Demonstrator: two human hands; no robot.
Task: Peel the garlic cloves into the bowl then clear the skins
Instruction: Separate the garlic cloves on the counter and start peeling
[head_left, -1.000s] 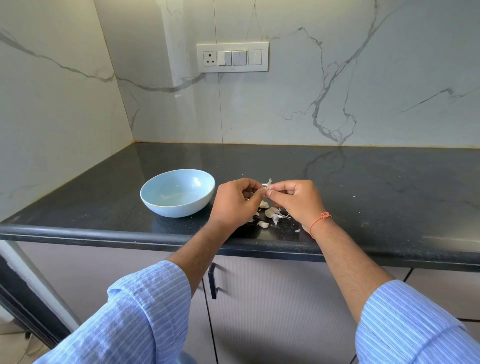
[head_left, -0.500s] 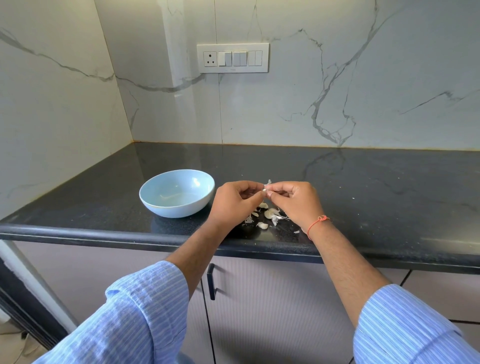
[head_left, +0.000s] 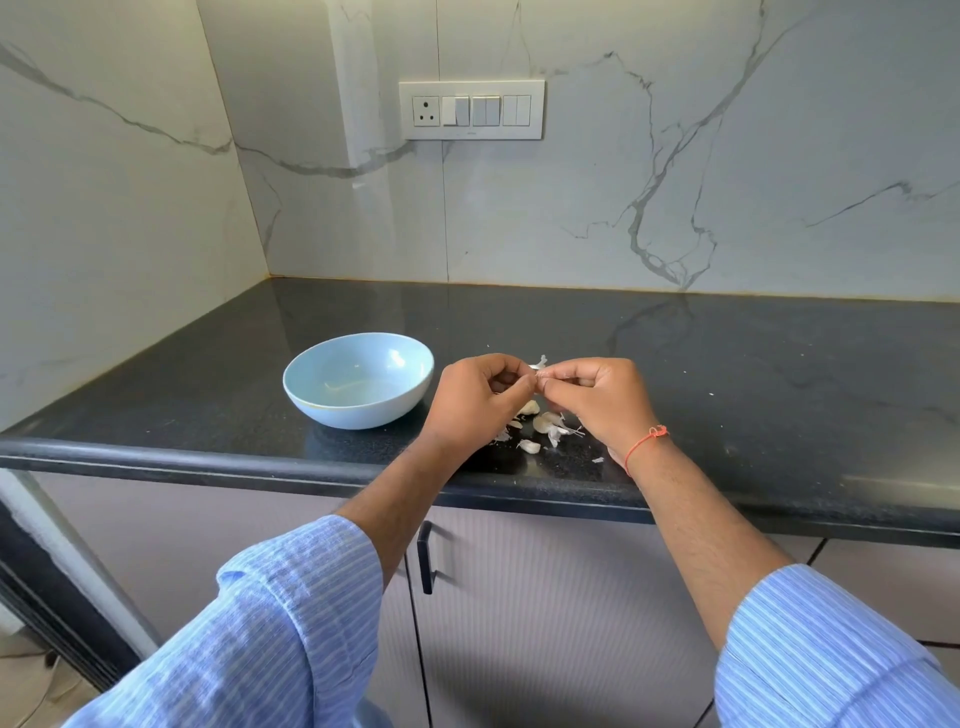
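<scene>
Fingers (head_left: 524, 382) of both hands meet above the dark bench (head_left: 727, 374), left hand (head_left: 475, 400) and right hand (head_left: 597, 397) pinching one small garlic clove (head_left: 540, 364) between their tips, a flake of skin sticking up from it. Under the hands, more cloves and loose skins (head_left: 545, 426) lie scattered on the bench (near its front edge). Just left of the left hand sits the pale blue bowl (head_left: 358, 379), nothing visible inside it.

Bowl (head_left: 358, 382) pale blue. Tabletop (head_left: 727, 374) black, speckled. Wall (head_left: 675, 182) white marble, grey veins. Sleeves (head_left: 291, 623) light blue, white stripes. Wrist thread (head_left: 644, 444) orange. Garlic skins (head_left: 550, 426) off-white.
</scene>
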